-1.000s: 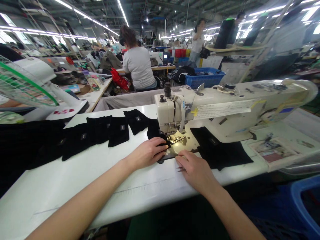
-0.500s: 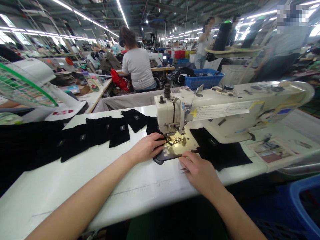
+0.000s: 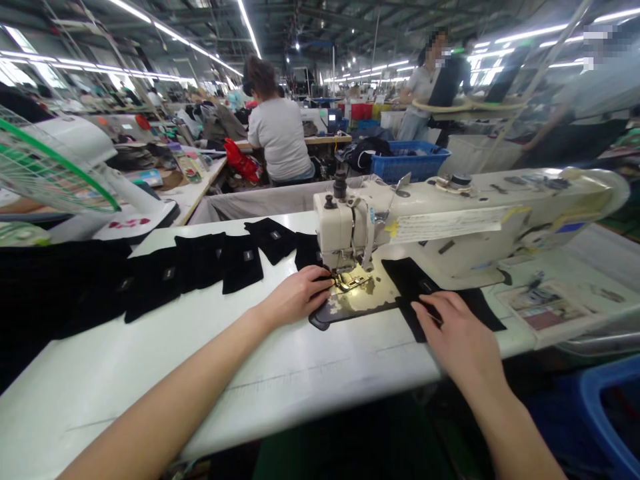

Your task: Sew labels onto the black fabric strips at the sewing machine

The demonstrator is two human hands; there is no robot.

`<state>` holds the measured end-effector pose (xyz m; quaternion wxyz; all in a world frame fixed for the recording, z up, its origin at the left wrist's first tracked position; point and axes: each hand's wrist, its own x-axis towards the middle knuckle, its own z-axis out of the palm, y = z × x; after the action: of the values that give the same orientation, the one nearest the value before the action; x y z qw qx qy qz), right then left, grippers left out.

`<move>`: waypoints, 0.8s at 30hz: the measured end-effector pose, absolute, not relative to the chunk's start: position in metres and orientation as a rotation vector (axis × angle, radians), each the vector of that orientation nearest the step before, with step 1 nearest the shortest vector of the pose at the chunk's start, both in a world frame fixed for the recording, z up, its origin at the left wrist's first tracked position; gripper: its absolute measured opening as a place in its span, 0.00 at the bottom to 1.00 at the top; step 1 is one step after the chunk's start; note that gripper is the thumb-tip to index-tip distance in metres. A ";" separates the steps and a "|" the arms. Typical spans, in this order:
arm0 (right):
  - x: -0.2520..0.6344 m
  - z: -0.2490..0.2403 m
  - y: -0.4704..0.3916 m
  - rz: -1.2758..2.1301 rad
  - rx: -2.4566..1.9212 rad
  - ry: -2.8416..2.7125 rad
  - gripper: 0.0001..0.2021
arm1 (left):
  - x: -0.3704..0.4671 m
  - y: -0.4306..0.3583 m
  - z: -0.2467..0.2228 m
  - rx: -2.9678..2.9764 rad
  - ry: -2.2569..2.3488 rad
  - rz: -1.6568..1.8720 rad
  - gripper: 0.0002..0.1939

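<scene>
My left hand (image 3: 296, 293) rests left of the lit needle plate (image 3: 357, 283) of a cream sewing machine (image 3: 345, 227). Its fingers are pressed together at the presser foot; what they hold, if anything, is too small to tell. My right hand (image 3: 457, 330) is over a black fabric piece (image 3: 407, 273) with a small label, on the right of the needle plate. Thumb and fingers are curled close together there, and something thin and pale shows between them. More labelled black pieces (image 3: 241, 263) lie in an overlapping row left of the machine.
At the far left stands a fan with a green rim (image 3: 60, 157). A small parts tray (image 3: 545, 307) is set into the table's right side. Blue baskets stand behind the machine (image 3: 410, 160) and at the lower right (image 3: 595, 400). Seated ahead is a person in grey (image 3: 283, 137).
My right hand has moved right, from the front edge of the needle plate onto the black fabric. The dark pointed tool seen under it before no longer shows. My left hand has barely moved.
</scene>
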<state>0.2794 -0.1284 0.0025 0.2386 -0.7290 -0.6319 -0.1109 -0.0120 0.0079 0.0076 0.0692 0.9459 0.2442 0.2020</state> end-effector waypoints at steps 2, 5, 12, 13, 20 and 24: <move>0.292 0.005 -0.123 -0.264 -2.168 -1.651 0.15 | -0.012 0.008 0.006 2.840 0.747 0.643 0.16; 0.308 0.008 -0.105 -0.076 -2.371 -1.559 0.17 | -0.013 0.008 0.003 2.829 0.758 0.681 0.16; 0.336 0.006 -0.051 0.271 -2.342 -1.538 0.11 | -0.014 0.008 0.002 2.824 0.779 0.679 0.16; 0.336 0.007 -0.050 0.288 -2.307 -1.550 0.10 | -0.016 0.007 0.002 2.823 0.783 0.679 0.16; 0.321 0.013 -0.080 -0.098 -2.143 -1.495 0.13 | -0.046 -0.002 0.005 2.812 0.924 0.661 0.17; 0.322 0.003 -0.076 -0.094 -2.203 -1.557 0.17 | -0.068 -0.008 0.007 2.779 1.008 0.611 0.17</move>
<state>0.3215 -0.0756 0.0029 0.2193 -0.7962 -0.5629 -0.0340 -0.0681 -0.0081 0.0071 0.0615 0.9189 0.3333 0.2021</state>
